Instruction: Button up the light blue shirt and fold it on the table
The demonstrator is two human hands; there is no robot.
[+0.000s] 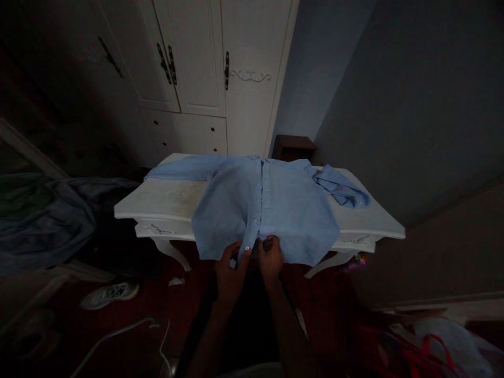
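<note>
A light blue button-up shirt [291, 202] lies front side up across a white table [177, 199], its hem hanging over the near edge. The placket runs down the middle with the two front halves side by side. One sleeve stretches out flat to the left; the other is bunched on the right. My left hand [231, 270] pinches the lower front edge of the left half, next to a white button. Close beside it, my right hand [270, 258] has its fingers closed on the bottom edge of the right half.
A white wardrobe [197, 63] stands behind the table, with a small brown box-like piece [295, 144] to its right. Draped cloth [51, 220] is at the left. A shoe [110, 295] and a pale cable [114, 333] lie on the red floor. Bags [444, 341] sit lower right.
</note>
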